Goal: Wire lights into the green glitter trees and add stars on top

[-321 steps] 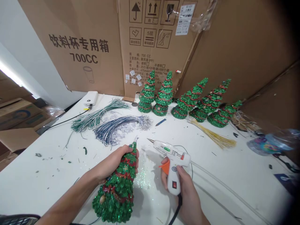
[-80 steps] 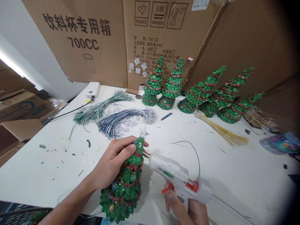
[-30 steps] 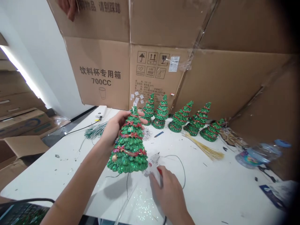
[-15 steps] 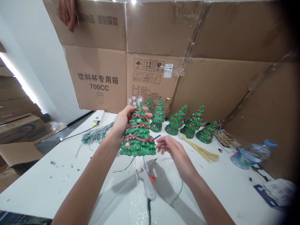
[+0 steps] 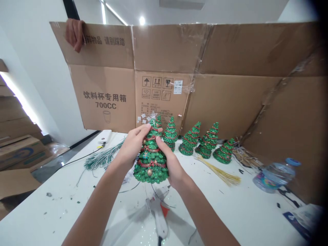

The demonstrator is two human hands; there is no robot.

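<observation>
Between both my hands is a glittery green Christmas tree ornament (image 5: 150,167) with red garlands, small baubles and a clear star (image 5: 153,116) on top. It is held upright above the table. My left hand (image 5: 133,145) grips its upper left side, the fingers partly hidden behind it. My right hand (image 5: 172,165) is closed around the right side, thumb on the front near the upper part. Thin wires hang below its base. Beneath lies a white hot glue gun (image 5: 159,218) with an orange trigger.
Several similar trees (image 5: 188,143) stand at the back. Green-white wires (image 5: 102,158) lie left, yellow wires (image 5: 221,171) right. A water bottle (image 5: 275,176) lies tilted at the right. A white box-shaped device (image 5: 104,136) is at the back left. Cardboard (image 5: 164,51) walls off the table's (image 5: 225,212) back.
My right hand has moved in from beside the tree and taken hold of its right side. The tree has turned a little, and the camera view has tilted up.
</observation>
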